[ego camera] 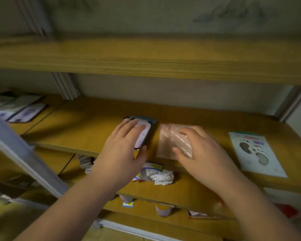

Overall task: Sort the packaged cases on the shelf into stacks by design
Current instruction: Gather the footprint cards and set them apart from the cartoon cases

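On the wooden shelf [94,122], near its front edge, the left hand [120,153] lies with straight fingers on top of a pale lilac packaged case [143,134] that sits on a dark-edged stack, its thumb at the near end; the grip is apart. Just beside it, the right hand [203,152] rests flat, fingers spread, on a pink striped clear-wrapped case [169,141]. Toward the shelf's right edge lies a white footprint-printed card pack [257,153].
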Tool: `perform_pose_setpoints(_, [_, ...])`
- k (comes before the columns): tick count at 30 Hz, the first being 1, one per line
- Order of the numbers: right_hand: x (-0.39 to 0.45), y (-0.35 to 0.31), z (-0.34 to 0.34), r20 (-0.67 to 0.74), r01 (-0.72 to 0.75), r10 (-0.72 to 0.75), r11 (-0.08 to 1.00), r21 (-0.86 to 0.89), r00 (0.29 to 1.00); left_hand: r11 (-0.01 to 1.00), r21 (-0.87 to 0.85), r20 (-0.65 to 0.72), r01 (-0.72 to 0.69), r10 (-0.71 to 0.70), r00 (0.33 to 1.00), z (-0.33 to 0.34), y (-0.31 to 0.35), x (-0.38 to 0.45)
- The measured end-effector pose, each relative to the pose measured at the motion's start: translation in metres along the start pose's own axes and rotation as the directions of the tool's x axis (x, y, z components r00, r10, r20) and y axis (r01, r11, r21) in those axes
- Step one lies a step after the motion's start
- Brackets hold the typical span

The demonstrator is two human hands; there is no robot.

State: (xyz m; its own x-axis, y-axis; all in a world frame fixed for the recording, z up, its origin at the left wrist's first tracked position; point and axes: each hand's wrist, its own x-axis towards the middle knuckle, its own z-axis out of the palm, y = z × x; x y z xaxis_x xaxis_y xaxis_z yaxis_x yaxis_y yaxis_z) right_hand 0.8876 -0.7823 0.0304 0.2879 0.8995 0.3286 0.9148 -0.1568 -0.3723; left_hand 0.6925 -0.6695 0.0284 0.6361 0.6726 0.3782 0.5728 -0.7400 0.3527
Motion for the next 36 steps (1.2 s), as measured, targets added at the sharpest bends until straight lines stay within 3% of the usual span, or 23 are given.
perform_pose_setpoints(22, [0.088,-0.403,0.186,0.024,0.281,-0.289,0.946,0.163,0.957,0.954,0.016,-0.215,0.298,-0.288,0.933,-0.232,-0.361,-0.173])
perform_pose_setpoints(30, [0.134,-0.498,0.250,0.140,0.367,-0.388,0.917,0.154,0.911,0.915,0.011,-0.224,0.404,-0.391,0.893,-0.263,-0.459,-0.186])
perform_pose_setpoints(36, [0.184,-0.542,0.307,0.103,0.372,-0.399,0.904,0.212,0.911,0.894,0.055,-0.233,0.445,-0.422,0.876,-0.278,-0.525,-0.167])
